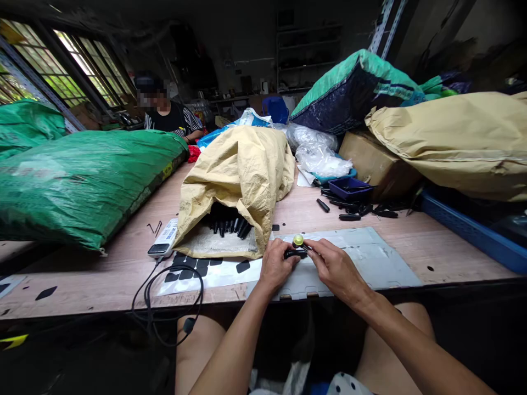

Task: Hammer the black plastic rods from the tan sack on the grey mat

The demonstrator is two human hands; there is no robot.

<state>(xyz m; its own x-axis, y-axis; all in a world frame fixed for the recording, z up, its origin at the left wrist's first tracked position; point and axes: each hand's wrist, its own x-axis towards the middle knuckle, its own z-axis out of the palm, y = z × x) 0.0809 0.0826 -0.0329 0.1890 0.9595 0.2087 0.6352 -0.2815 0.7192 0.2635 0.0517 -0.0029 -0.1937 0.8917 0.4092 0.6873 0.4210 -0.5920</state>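
Beside the tan sack [247, 175], a white device [165, 237] bears unreadable print; front-right of it, the left hand [275, 264] pinches a black piece [293, 254], the right hand [334, 267] a yellow-topped item [298, 240].

On my feed I see a slim black piece [295, 253], dark and smooth-looking, lying nearly level from side to side in the fingers of the left hand [276, 262], above the grey sheet [349, 258]. Just above it I see a small round-headed piece [298, 240]: its head is a yellow-green disc with a dark rim, facing up toward my camera, and a short dark stem slants down from it to the right, into the fingertips of the right hand [331, 267]. I cannot tell whether the two pieces touch.
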